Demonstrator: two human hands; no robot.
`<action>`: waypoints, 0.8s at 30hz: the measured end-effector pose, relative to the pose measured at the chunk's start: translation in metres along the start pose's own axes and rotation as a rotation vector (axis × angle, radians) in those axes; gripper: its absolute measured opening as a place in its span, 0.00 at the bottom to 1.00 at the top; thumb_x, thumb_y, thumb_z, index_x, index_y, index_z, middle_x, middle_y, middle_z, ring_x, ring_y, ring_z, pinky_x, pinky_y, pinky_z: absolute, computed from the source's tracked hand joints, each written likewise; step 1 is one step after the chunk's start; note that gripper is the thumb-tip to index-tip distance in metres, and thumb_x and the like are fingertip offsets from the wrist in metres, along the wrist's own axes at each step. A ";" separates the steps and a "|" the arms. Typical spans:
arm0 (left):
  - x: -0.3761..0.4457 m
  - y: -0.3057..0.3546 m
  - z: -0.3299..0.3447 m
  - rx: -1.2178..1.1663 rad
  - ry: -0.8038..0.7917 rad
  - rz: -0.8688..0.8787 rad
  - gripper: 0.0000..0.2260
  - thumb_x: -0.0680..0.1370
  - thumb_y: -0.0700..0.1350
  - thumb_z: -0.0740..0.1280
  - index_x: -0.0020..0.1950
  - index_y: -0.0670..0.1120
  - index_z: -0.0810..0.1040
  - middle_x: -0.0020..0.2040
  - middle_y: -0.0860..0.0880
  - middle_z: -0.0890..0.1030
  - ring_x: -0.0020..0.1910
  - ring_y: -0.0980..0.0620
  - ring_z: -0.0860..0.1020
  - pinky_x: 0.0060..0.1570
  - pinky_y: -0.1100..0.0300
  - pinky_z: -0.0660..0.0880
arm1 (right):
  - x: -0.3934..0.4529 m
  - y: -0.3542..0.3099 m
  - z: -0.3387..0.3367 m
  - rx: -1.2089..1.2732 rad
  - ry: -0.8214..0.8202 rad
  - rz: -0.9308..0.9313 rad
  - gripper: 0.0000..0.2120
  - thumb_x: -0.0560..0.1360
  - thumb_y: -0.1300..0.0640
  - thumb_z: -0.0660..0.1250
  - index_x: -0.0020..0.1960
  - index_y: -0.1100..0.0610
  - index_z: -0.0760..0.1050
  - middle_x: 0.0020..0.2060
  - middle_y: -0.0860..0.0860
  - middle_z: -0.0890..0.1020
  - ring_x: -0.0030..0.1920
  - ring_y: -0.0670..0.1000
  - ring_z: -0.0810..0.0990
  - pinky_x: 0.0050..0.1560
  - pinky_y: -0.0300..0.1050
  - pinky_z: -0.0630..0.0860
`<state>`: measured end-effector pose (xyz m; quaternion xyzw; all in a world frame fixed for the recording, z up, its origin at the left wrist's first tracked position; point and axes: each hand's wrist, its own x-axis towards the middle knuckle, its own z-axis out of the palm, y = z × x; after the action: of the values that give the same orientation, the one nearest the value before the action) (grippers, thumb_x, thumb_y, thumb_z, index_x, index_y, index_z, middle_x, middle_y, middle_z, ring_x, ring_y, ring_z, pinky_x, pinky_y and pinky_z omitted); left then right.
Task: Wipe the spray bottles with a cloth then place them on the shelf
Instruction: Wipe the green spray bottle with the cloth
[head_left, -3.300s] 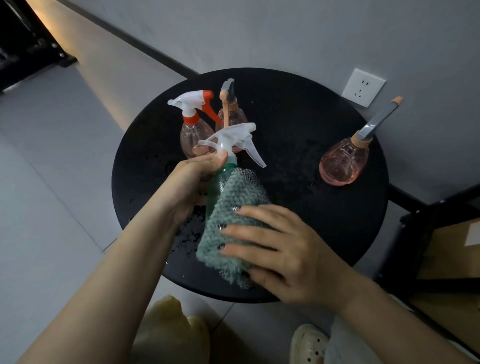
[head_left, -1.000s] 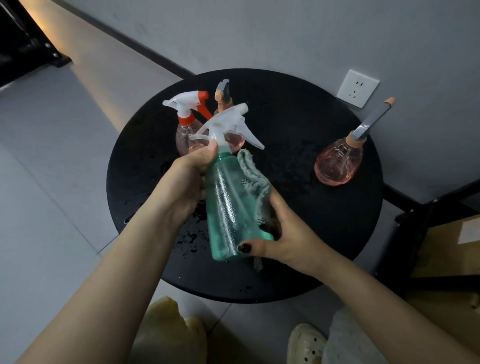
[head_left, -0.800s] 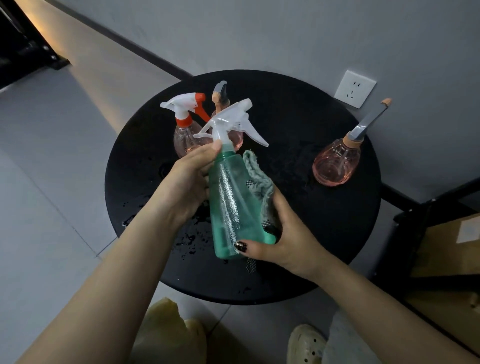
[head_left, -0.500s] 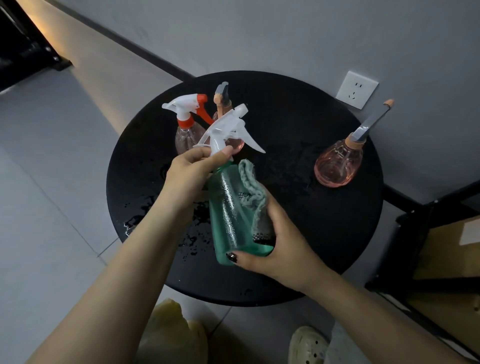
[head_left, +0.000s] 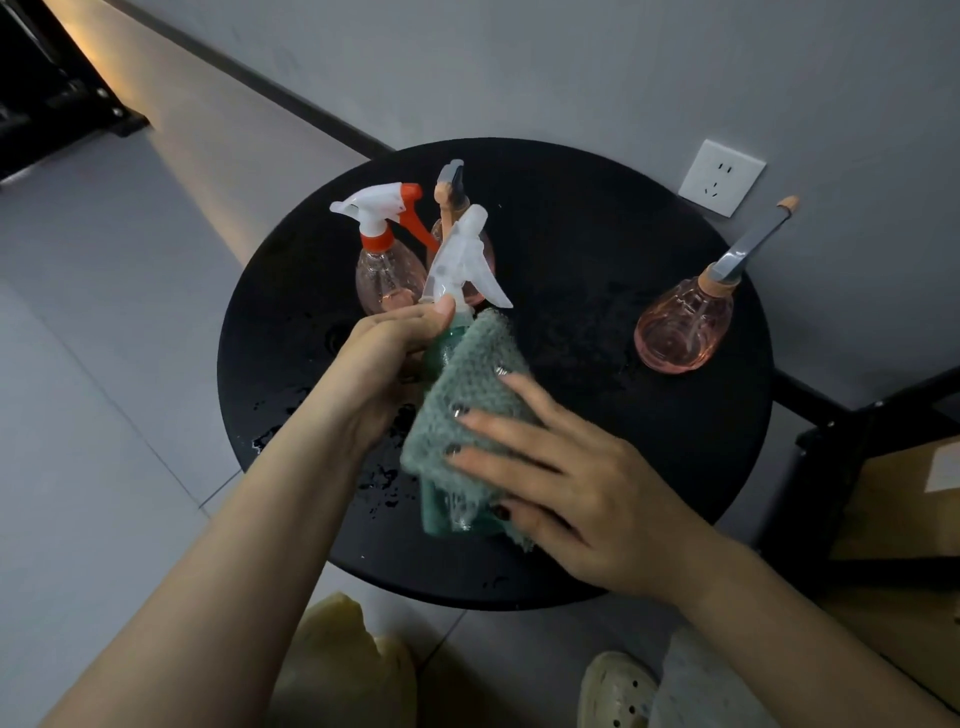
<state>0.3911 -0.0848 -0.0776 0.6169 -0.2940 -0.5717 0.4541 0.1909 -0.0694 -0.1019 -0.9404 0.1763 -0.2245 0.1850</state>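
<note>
since 0.5 s ago, right hand (head_left: 576, 499) moved its knitted green cloth (head_left: 467, 400) over the translucent green bottle (head_left: 441, 512), fingers spread flat; left hand (head_left: 384, 358) grips the neck.

Green bottle (head_left: 441, 512): translucent teal-green body, whitish translucent trigger head. Cloth (head_left: 470, 410): muted grey-green with a nubby woven texture. Right hand (head_left: 576, 488): dark polish on the nails, some with pale glinting marks. Table (head_left: 597, 249): round, matte black, speckled with shiny droplets toward the near left. Red-trigger bottle (head_left: 382, 270): clear pink body, white head, orange-red collar and trigger. Rear bottle (head_left: 451, 189): pinkish body, peach neck, grey top. Right bottle (head_left: 680, 325): clear pink ribbed body, peach collar and tip, grey handle. Socket (head_left: 721, 176): white. Wall (head_left: 571, 62): pale grey with a dark baseboard. Floor (head_left: 78, 364): light grey tiles. Shoe (head_left: 615, 691): cream, perforated.
</note>
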 end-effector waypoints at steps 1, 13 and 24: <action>0.000 -0.001 -0.001 0.008 0.007 0.002 0.11 0.75 0.52 0.66 0.38 0.48 0.83 0.36 0.50 0.81 0.36 0.53 0.77 0.41 0.58 0.71 | -0.001 -0.001 0.000 -0.055 -0.021 -0.067 0.18 0.79 0.54 0.59 0.68 0.53 0.70 0.69 0.51 0.71 0.73 0.61 0.60 0.68 0.58 0.67; 0.002 -0.004 0.002 0.033 -0.144 0.035 0.15 0.69 0.55 0.69 0.47 0.44 0.81 0.41 0.45 0.80 0.38 0.49 0.77 0.39 0.61 0.75 | 0.007 0.012 0.002 0.269 0.125 0.271 0.20 0.79 0.50 0.58 0.71 0.48 0.65 0.72 0.44 0.64 0.74 0.46 0.58 0.72 0.42 0.60; 0.002 0.000 -0.007 -0.032 -0.101 0.008 0.15 0.70 0.54 0.70 0.50 0.46 0.81 0.48 0.40 0.77 0.46 0.43 0.74 0.45 0.55 0.74 | 0.001 -0.001 0.002 0.118 0.128 0.043 0.16 0.80 0.52 0.58 0.66 0.54 0.72 0.67 0.51 0.72 0.72 0.57 0.63 0.71 0.52 0.62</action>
<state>0.3986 -0.0849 -0.0793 0.5786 -0.3098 -0.6052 0.4507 0.1927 -0.0681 -0.1030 -0.9075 0.1942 -0.2904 0.2332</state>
